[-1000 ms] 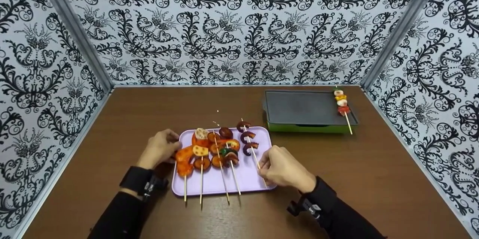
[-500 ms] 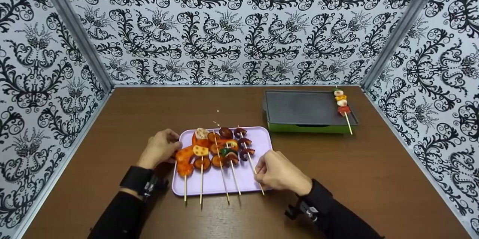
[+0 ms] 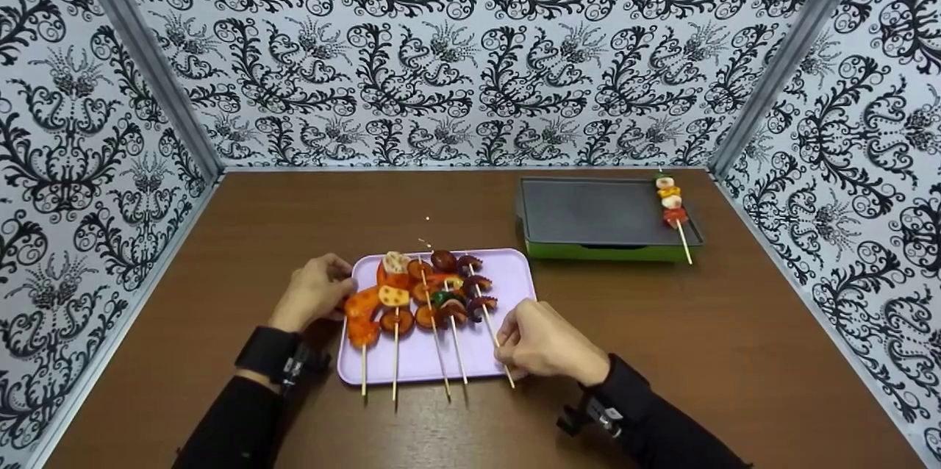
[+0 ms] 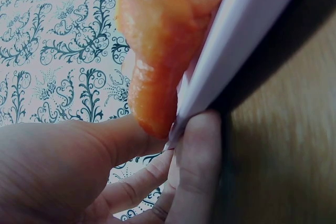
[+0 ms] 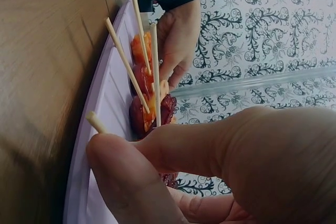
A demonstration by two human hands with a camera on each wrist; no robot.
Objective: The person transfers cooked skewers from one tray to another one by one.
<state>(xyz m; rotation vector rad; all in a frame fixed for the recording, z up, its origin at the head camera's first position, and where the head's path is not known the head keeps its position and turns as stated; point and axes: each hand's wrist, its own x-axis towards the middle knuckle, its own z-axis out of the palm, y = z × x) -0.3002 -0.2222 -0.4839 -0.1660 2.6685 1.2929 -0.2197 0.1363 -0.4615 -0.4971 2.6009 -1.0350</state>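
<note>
My right hand pinches the stick of an octopus skewer between thumb and fingertips. Its dark red curled pieces lie against the other skewers on a lilac tray, and the stick's end pokes out past my fingers in the right wrist view. At the tray's left edge, my left hand grips the rim, thumb on one side and fingers on the other. Right beside that thumb is an orange glazed meat skewer. A lotus root skewer and several more crowd the tray's left and middle.
Toward the back right stands a green tabletop grill with a grey plate. One vegetable skewer lies along its right side, stick overhanging the front edge. Small pale specks dot the brown table behind the tray. Patterned walls enclose the table.
My right hand has drawn the octopus skewer left and slightly toward me, up against the others. The neighbouring skewer's stick has shifted a little left. My left hand and the tray stay put.
</note>
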